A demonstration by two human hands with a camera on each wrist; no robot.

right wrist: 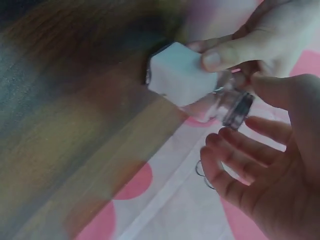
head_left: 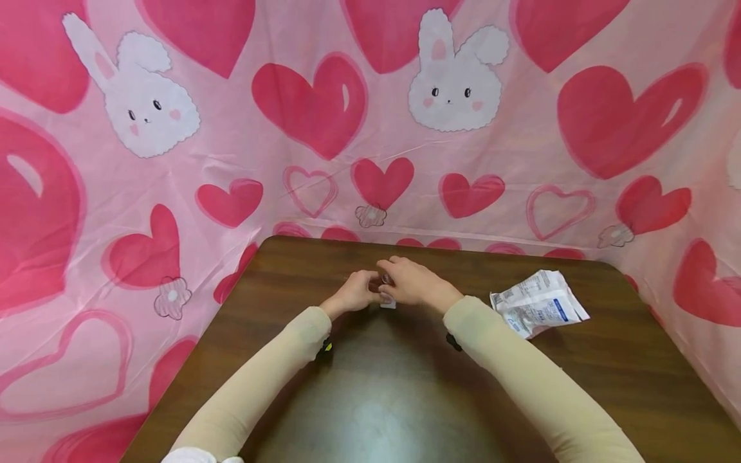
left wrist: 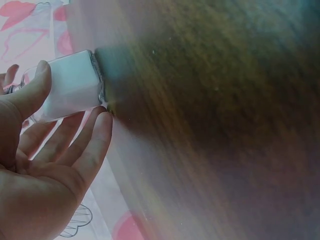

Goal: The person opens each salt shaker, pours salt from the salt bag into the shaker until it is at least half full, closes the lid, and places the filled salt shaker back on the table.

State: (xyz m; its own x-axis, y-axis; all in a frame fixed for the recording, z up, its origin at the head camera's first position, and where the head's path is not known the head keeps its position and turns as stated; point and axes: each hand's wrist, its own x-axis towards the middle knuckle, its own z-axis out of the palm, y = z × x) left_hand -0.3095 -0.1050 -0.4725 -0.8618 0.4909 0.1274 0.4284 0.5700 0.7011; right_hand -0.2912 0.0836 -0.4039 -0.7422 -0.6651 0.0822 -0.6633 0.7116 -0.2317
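A square glass jar (right wrist: 182,75) with white contents, likely powder, and a dark metallic cap (right wrist: 238,111) stands on the table between my hands. It is largely hidden by them in the head view. My left hand (head_left: 356,292) holds the jar's body, the thumb on one face and the fingers along another, as the left wrist view shows. Around the cap, my right hand (head_left: 412,283) spreads its thumb and slightly bent fingers. Its fingertips (right wrist: 228,134) lie close to the cap's rim; firm contact does not show.
A white printed packet (head_left: 541,305) lies on the brown wooden table (head_left: 370,379) to the right of my hands. A pink cloth (head_left: 312,193) with hearts and rabbits hangs behind the table and along its sides.
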